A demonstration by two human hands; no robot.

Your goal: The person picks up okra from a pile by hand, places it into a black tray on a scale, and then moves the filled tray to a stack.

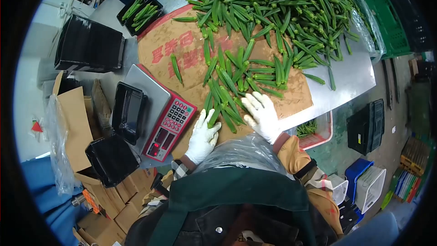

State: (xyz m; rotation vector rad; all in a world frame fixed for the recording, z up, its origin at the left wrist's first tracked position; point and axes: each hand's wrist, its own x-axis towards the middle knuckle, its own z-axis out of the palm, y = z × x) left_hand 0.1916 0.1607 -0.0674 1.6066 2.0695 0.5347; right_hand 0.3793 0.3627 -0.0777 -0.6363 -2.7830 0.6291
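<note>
My left hand [203, 137], in a white glove, is at the near edge of the cardboard with its fingers closed around an okra pod [213, 118]. My right hand [262, 117], gloved the same way, lies palm down with its fingers spread beside a loose group of okra pods [226, 95]. These pods lie in front of both hands on a flattened brown cardboard sheet [152, 59] with red printing. Farther back, a large heap of okra [282, 4] covers the end of the metal table.
To the left stands a red scale [168, 125] bearing an empty black tray [128, 111]. Stacked black trays [88, 43] and two okra-filled trays [141, 16] are farther back. A green crate [387, 18] is at the right; a crate with okra [316, 132] sits below the table edge.
</note>
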